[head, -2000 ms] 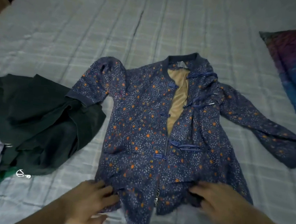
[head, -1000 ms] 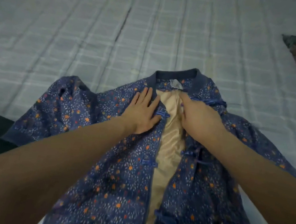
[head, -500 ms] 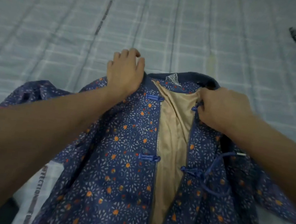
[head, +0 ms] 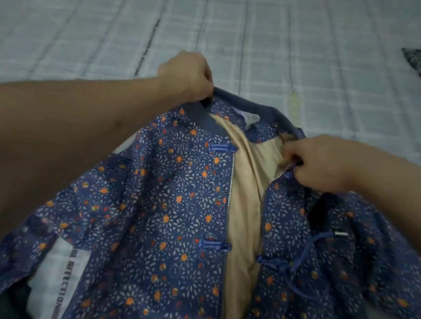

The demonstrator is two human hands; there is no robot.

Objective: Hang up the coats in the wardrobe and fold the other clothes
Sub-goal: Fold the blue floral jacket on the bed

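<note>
Checked bedspread (head: 272,47), blue floral jacket (head: 169,221) between hands, left (head: 185,75) and right (head: 318,163) gripping its collar

Two bare forearms reach in from the lower corners, ending in the left hand (head: 185,75) and the right hand (head: 318,164). Neither arm shows a sleeve (both are uncovered right to the frame edge). Wrists and fingers carry no watch, ring or glove.

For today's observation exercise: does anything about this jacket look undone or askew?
Yes. The jacket gapes open, showing tan lining; its frog fastenings are unhooked and one cord trails loose.
</note>
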